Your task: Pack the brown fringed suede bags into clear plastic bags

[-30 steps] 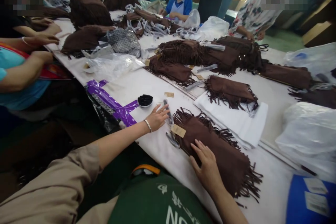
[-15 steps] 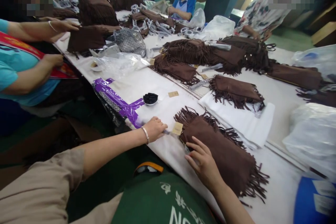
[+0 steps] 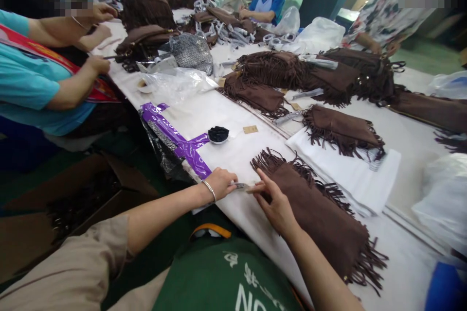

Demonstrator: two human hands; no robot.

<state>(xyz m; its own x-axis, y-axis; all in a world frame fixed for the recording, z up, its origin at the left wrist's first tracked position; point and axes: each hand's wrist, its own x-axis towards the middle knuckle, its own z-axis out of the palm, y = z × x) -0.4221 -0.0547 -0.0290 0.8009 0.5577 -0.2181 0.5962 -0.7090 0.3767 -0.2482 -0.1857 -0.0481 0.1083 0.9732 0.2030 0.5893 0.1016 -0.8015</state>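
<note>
Apparently arranging tag (image 3: 250, 190) pinched in right grip (image 3: 275, 206) and grey strip (image 3: 241, 185) pinched in left grip (image 3: 222, 184), beside fringed bag (image 3: 321, 214); calls next for steadiness

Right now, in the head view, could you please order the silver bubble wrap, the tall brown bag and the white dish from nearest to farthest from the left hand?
1. White dish, just beyond the left hand.
2. Silver bubble wrap, farther ahead, slightly left.
3. Tall brown bag, farthest, behind and left.
</note>
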